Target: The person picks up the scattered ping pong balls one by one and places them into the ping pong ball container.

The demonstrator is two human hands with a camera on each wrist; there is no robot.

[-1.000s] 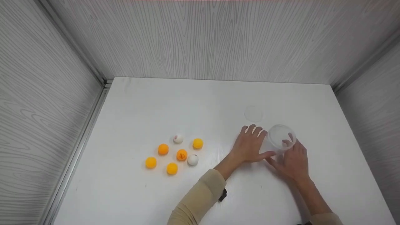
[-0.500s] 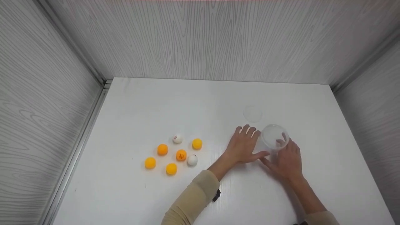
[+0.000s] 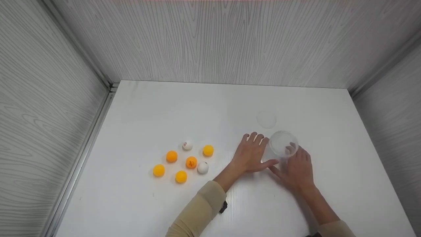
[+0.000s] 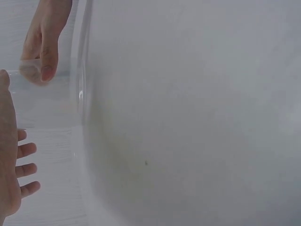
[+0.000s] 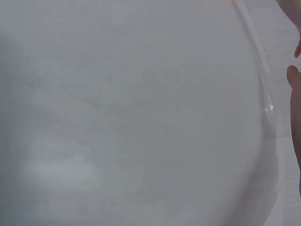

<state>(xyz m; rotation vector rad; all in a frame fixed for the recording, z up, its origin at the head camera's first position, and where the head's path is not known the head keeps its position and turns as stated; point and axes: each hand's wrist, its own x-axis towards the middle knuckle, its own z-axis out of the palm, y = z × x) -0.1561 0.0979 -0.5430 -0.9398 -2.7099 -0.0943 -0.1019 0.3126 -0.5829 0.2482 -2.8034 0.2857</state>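
A round clear plastic tub stands on the white table between two hands. Along its left side lies the left hand, fingers spread and nearly straight, thumb reaching across the near side. The right hand holds the tub's right and near side; its curled fingers show through the plastic and its thumb points left. In the left wrist view, the tub's wall lies between the right hand and the left hand. A clear round disc like a lid lies flat behind the tub.
Several orange and yellow ping-pong balls and two white ones lie loose left of the hands. Grey wood-grain panels stand behind and at both sides of the white table.
Both hands and the tub between them have slid a short way left across the table. The balls and the clear disc stay where they were.
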